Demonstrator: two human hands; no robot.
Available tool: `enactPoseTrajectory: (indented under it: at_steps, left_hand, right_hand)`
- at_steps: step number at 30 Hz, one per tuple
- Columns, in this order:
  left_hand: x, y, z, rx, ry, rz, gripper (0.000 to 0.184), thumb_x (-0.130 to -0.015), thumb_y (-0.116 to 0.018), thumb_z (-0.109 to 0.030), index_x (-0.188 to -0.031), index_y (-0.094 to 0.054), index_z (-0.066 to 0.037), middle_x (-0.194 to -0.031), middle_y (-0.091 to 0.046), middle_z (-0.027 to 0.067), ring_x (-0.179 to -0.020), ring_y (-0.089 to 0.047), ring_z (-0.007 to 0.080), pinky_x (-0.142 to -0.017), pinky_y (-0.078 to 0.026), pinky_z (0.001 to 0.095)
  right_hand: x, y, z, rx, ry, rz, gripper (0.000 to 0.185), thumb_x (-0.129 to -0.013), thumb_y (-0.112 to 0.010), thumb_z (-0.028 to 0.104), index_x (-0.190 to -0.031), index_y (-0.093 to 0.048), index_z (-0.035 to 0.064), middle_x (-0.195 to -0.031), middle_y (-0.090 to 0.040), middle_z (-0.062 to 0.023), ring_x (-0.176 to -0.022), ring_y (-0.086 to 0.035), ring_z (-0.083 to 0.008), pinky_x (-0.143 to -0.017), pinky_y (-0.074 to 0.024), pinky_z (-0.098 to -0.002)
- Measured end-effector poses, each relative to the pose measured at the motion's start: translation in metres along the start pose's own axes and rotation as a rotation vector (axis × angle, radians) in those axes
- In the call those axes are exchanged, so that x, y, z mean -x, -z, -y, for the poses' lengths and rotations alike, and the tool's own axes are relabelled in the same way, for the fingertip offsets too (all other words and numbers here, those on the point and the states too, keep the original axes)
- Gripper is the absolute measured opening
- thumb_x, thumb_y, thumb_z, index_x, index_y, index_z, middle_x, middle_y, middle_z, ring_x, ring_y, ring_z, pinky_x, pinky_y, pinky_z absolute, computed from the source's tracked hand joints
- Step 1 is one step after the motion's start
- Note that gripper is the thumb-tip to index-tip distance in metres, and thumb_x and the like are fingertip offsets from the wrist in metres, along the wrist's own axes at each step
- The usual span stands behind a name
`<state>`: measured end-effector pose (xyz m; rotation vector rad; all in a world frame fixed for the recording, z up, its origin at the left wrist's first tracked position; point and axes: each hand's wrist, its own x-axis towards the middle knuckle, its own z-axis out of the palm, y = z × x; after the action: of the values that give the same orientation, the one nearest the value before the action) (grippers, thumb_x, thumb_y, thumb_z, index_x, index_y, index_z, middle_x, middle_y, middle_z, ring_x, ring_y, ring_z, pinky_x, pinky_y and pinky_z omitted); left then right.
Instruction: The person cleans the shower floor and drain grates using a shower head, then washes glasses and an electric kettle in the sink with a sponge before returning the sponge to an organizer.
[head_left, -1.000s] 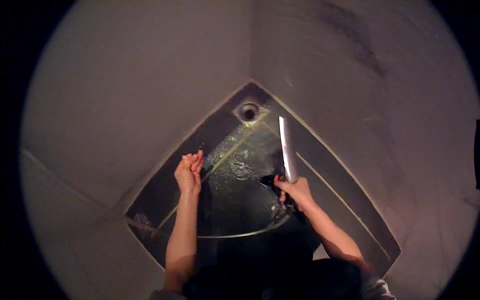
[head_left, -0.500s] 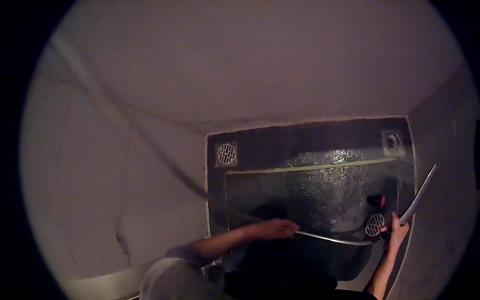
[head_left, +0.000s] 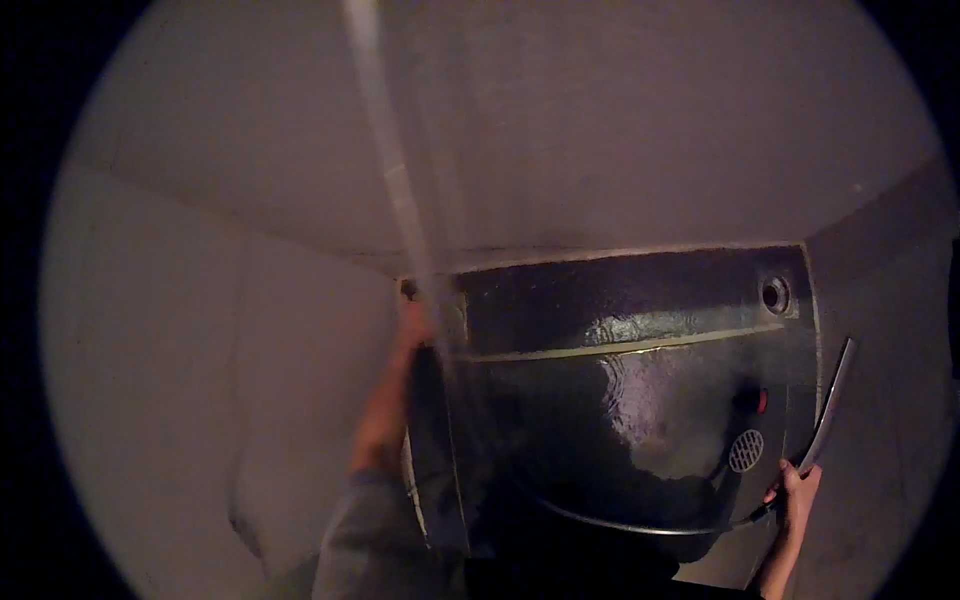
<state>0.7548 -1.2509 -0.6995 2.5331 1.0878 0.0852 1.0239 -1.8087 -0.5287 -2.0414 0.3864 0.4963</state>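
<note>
Seemingly mid-reach, needing care next, the left hand, grip unclear, is showing near the floor's far-left corner, while the right hand is gripping a metal wand.

The left hand has left the hose's low stretch, where it was half a second ago, and reaches into the far left corner of the floor, where a slotted drain cover showed. The hose now sags in a wider curve, and its blurred upper length runs steeper, passing close by that hand
</note>
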Motion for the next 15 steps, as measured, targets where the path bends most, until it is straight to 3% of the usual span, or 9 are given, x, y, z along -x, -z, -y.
enactPoseTrajectory:
  at_steps: [1,3,4,6,9,11,13,14,15]
  left_hand:
    - [-0.007,0.003,0.01,0.117,-0.102,0.026,0.043,-0.06,-0.074,-0.023,-0.092,-0.056,-0.002,-0.087,-0.059,0.014,-0.083,-0.057,0.0262,-0.072,-0.046,0.0342]
    - [-0.034,0.001,0.017,0.172,0.276,0.288,0.033,-0.064,-0.072,-0.017,-0.089,-0.057,-0.002,-0.08,-0.059,0.0104,-0.072,-0.057,0.0187,-0.066,-0.045,0.0286]
    - [-0.05,-0.004,0.011,0.191,0.227,0.325,0.033,-0.064,-0.072,-0.017,-0.089,-0.057,-0.002,-0.08,-0.059,0.0104,-0.072,-0.057,0.0187,-0.066,-0.045,0.0286]
    - [-0.061,-0.019,-0.018,0.606,0.116,0.288,0.021,-0.071,-0.066,-0.014,-0.086,-0.058,-0.001,-0.076,-0.06,0.0059,-0.067,-0.056,0.0122,-0.062,-0.045,0.0258]
    - [-0.061,-0.026,-0.136,0.909,0.097,0.368,0.016,-0.077,-0.061,-0.016,-0.084,-0.06,-0.001,-0.074,-0.061,0.0027,-0.066,-0.055,0.0101,-0.06,-0.045,0.0252]
    - [-0.06,-0.032,-0.214,0.774,-0.077,0.56,0.017,-0.08,-0.058,-0.017,-0.084,-0.061,-0.001,-0.076,-0.062,0.0021,-0.068,-0.056,0.0098,-0.058,-0.045,0.0252]
    - [-0.038,-0.102,-0.246,1.003,-0.013,0.923,0.021,-0.081,-0.056,-0.019,-0.084,-0.062,0.0,-0.074,-0.062,0.0027,-0.067,-0.057,0.0107,-0.058,-0.046,0.0257]
    - [-0.033,-0.097,-0.254,1.008,-0.004,0.937,0.021,-0.081,-0.056,-0.019,-0.084,-0.062,0.0,-0.074,-0.062,0.0027,-0.067,-0.057,0.0107,-0.058,-0.046,0.0257]
    - [-0.032,-0.094,-0.27,0.666,-0.249,0.756,0.021,-0.082,-0.055,-0.019,-0.084,-0.062,0.001,-0.074,-0.062,0.004,-0.066,-0.057,0.0116,-0.058,-0.046,0.0265]
  right_hand:
    - [0.006,0.001,0.0,0.0,-0.016,-0.017,0.036,-0.07,-0.063,0.011,-0.087,-0.034,-0.0015,-0.059,-0.045,-0.009,-0.034,-0.045,-0.018,-0.032,-0.0394,-0.029]
    - [0.02,-0.01,0.015,0.082,-0.075,-0.03,0.035,-0.069,-0.063,0.01,-0.087,-0.035,-0.0022,-0.058,-0.045,-0.0084,-0.034,-0.046,-0.0177,-0.031,-0.0395,-0.0286]
    - [0.026,-0.014,0.027,0.154,-0.125,-0.033,0.034,-0.068,-0.062,0.01,-0.087,-0.037,-0.0029,-0.057,-0.046,-0.0077,-0.035,-0.047,-0.0175,-0.031,-0.0395,-0.0282]
    - [0.028,-0.031,0.041,0.181,-0.055,0.113,0.021,-0.067,-0.062,0.007,-0.075,-0.048,-0.0049,-0.054,-0.048,-0.0066,-0.036,-0.049,-0.0165,-0.032,-0.0413,-0.0265]
    - [0.022,-0.062,0.05,0.288,-0.077,0.408,0.023,-0.066,-0.069,0.014,-0.067,-0.058,-0.0063,-0.055,-0.057,-0.0076,-0.043,-0.055,-0.0126,-0.039,-0.0438,-0.0243]
    - [0.013,-0.084,0.053,0.336,0.009,0.61,0.026,-0.066,-0.07,0.015,-0.051,-0.056,-0.0024,-0.045,-0.053,-0.005,-0.041,-0.054,-0.01,-0.039,-0.0399,-0.023]
    - [0.012,-0.075,0.046,0.333,0.07,0.634,0.024,-0.066,-0.069,0.013,-0.054,-0.057,-0.0036,-0.047,-0.054,-0.0057,-0.04,-0.054,-0.0105,-0.039,-0.0401,-0.023]
    - [0.015,-0.079,0.05,0.221,0.054,0.535,0.024,-0.066,-0.068,0.013,-0.054,-0.057,-0.004,-0.047,-0.054,-0.0058,-0.04,-0.053,-0.0108,-0.039,-0.0402,-0.0228]
    - [0.011,-0.078,0.049,0.107,0.028,0.433,0.023,-0.066,-0.068,0.012,-0.055,-0.057,-0.0044,-0.048,-0.054,-0.006,-0.04,-0.053,-0.0111,-0.039,-0.0402,-0.0226]
